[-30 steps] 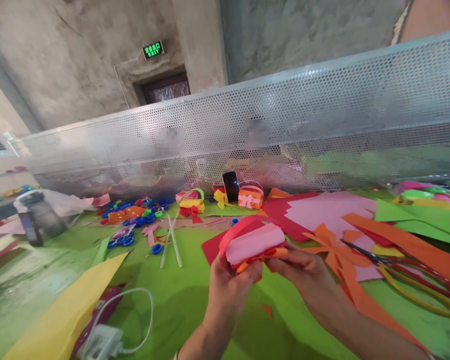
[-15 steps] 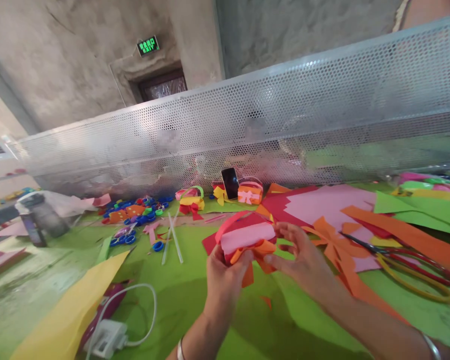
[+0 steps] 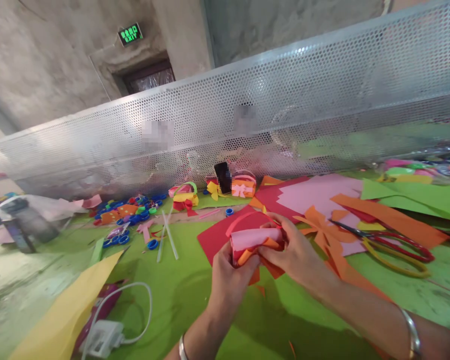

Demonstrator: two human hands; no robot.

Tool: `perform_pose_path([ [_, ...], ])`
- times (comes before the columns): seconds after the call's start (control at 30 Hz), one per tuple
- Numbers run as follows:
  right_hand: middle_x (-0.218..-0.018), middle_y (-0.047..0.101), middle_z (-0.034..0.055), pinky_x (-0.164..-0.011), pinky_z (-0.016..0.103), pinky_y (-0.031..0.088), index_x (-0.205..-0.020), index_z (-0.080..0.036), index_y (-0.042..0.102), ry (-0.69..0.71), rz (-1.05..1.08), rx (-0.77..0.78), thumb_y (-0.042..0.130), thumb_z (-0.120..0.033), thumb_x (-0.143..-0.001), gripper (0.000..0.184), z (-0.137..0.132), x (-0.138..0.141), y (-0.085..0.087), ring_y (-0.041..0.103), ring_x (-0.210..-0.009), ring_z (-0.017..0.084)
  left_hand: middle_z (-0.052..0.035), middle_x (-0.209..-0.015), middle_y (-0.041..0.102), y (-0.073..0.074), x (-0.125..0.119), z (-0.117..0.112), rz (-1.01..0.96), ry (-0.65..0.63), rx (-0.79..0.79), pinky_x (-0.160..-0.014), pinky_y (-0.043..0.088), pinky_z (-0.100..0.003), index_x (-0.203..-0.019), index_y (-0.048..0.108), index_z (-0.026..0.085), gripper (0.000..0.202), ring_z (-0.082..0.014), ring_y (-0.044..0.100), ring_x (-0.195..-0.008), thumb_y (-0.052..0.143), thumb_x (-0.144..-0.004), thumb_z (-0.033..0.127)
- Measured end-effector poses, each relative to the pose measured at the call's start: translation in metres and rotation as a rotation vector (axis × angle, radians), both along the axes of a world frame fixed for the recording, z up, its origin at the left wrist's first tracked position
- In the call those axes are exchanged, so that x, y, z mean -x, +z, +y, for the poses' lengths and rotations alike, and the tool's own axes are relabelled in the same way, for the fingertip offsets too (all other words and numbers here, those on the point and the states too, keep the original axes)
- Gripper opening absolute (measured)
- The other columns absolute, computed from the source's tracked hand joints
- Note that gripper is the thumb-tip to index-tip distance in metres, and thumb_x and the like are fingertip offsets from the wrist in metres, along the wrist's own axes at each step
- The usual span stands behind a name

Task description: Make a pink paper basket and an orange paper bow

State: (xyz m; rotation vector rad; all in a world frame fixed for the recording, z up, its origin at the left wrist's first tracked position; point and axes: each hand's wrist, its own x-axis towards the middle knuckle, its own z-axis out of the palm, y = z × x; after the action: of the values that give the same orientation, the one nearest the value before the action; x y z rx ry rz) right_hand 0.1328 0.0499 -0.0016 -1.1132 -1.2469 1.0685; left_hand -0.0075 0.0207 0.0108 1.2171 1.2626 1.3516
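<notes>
A small paper handbag (image 3: 254, 239), pink with a reddish-pink strap arching over its top, is held up above the green table (image 3: 180, 290). My left hand (image 3: 232, 275) grips its left side, the thumb pressing an orange paper bow (image 3: 249, 254) on its front. My right hand (image 3: 294, 250) closes round the right end, its thumb also on the bow; the fingers behind are partly hidden. Behind the handbag lies a red paper sheet (image 3: 213, 235). An orange paper cut-out (image 3: 322, 232) spreads just right of my right hand.
Scissors (image 3: 382, 250) with red and yellow handles lie at the right on pink and orange paper. Finished paper bags (image 3: 185, 197) and a phone (image 3: 222, 177) stand by the perforated metal screen (image 3: 303, 115). A white charger (image 3: 105, 337), yellow sheet (image 3: 67, 305) and clear sticks (image 3: 170, 235) are at left.
My right hand has moved in from beside the handbag and now holds its right end and the bow. The left hand keeps its grip. The camera view has shifted slightly.
</notes>
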Motion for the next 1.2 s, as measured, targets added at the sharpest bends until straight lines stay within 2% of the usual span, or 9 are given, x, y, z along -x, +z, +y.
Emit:
perform_pose_path([
  [0.2, -0.111, 0.065, 0.0114, -0.079, 0.041, 0.057, -0.129, -0.018, 0.046, 0.002, -0.015, 0.045, 0.071, -0.038, -0.058, 0.078, 0.000, 0.001, -0.002, 0.067, -0.093, 0.027, -0.0060, -0.084, 0.075, -0.002, -0.002, -0.002, -0.037, -0.020, 0.023, -0.067, 0.051, -0.025, -0.091, 0.072, 0.013, 0.028, -0.0201, 0.066, -0.075, 0.071, -0.063, 0.015],
  [0.3, -0.109, 0.066, 0.0092, -0.084, 0.043, 0.055, -0.126, -0.020, 0.048, -0.014, -0.036, 0.051, 0.072, -0.034, -0.057, 0.075, -0.001, 0.000, 0.000, 0.066, -0.095, 0.027, -0.0050, -0.082, 0.074, 0.000, -0.003, -0.003, -0.072, -0.047, 0.025, -0.071, 0.051, -0.026, -0.091, 0.072, 0.013, 0.028, -0.0205, 0.066, -0.077, 0.072, -0.062, 0.015],
  [0.4, -0.108, 0.067, 0.0074, -0.089, 0.042, 0.053, -0.126, -0.022, 0.050, -0.002, -0.044, 0.049, 0.073, -0.031, -0.059, 0.072, 0.000, -0.002, 0.000, 0.065, -0.098, 0.026, -0.0038, -0.079, 0.073, 0.002, -0.003, -0.003, -0.071, -0.060, 0.036, -0.067, 0.050, -0.025, -0.089, 0.072, 0.013, 0.028, -0.0185, 0.065, -0.072, 0.073, -0.061, 0.016],
  [0.63, -0.124, 0.065, 0.0094, -0.087, 0.041, 0.056, -0.131, -0.024, 0.052, 0.113, 0.014, 0.088, 0.080, -0.043, -0.060, 0.079, 0.004, -0.009, -0.002, 0.064, -0.110, 0.028, -0.0036, -0.076, 0.073, 0.001, -0.001, 0.001, -0.149, -0.004, 0.095, -0.062, 0.049, -0.023, -0.083, 0.072, 0.013, 0.027, -0.0170, 0.064, -0.067, 0.074, -0.055, 0.013],
  [0.77, -0.131, 0.062, 0.0109, -0.085, 0.039, 0.057, -0.130, -0.024, 0.055, 0.110, 0.046, 0.122, 0.076, -0.051, -0.066, 0.073, 0.004, -0.014, 0.003, 0.061, -0.116, 0.029, -0.0040, -0.079, 0.074, 0.002, 0.000, 0.002, -0.183, -0.013, 0.090, -0.066, 0.051, -0.025, -0.083, 0.072, 0.014, 0.029, -0.0175, 0.066, -0.070, 0.076, -0.055, 0.015],
  [0.87, -0.132, 0.062, 0.0119, -0.079, 0.037, 0.058, -0.129, -0.023, 0.055, 0.110, 0.055, 0.145, 0.074, -0.052, -0.066, 0.073, 0.003, -0.016, 0.005, 0.061, -0.116, 0.030, -0.0052, -0.084, 0.075, 0.003, 0.000, 0.002, -0.202, -0.034, 0.096, -0.068, 0.051, -0.025, -0.087, 0.072, 0.013, 0.033, -0.0180, 0.066, -0.073, 0.078, -0.054, 0.016],
  [1.03, -0.128, 0.064, 0.0121, -0.085, 0.039, 0.056, -0.125, -0.023, 0.058, 0.113, 0.040, 0.111, 0.073, -0.052, -0.066, 0.067, 0.002, -0.012, 0.002, 0.060, -0.117, 0.031, -0.0052, -0.085, 0.075, 0.000, 0.001, 0.003, -0.223, -0.025, 0.116, -0.066, 0.052, -0.025, -0.092, 0.070, 0.013, 0.041, -0.0178, 0.067, -0.072, 0.080, -0.052, 0.013],
  [1.13, -0.127, 0.065, 0.0120, -0.086, 0.040, 0.056, -0.117, -0.024, 0.063, 0.069, -0.003, 0.028, 0.072, -0.052, -0.070, 0.056, 0.011, -0.022, 0.018, 0.061, -0.115, 0.030, -0.0059, -0.084, 0.075, -0.003, 0.003, 0.007, -0.205, -0.005, 0.130, -0.063, 0.052, -0.024, -0.092, 0.070, 0.013, 0.045, -0.0185, 0.067, -0.072, 0.082, -0.049, 0.011],
  [1.2, -0.122, 0.067, 0.0109, -0.086, 0.039, 0.055, -0.110, -0.023, 0.066, 0.007, -0.060, -0.045, 0.072, -0.050, -0.071, 0.048, 0.018, -0.045, 0.046, 0.063, -0.112, 0.029, -0.0056, -0.083, 0.075, -0.003, 0.004, 0.009, -0.207, -0.004, 0.133, -0.063, 0.051, -0.023, -0.089, 0.071, 0.012, 0.045, -0.0181, 0.068, -0.071, 0.084, -0.047, 0.010],
])
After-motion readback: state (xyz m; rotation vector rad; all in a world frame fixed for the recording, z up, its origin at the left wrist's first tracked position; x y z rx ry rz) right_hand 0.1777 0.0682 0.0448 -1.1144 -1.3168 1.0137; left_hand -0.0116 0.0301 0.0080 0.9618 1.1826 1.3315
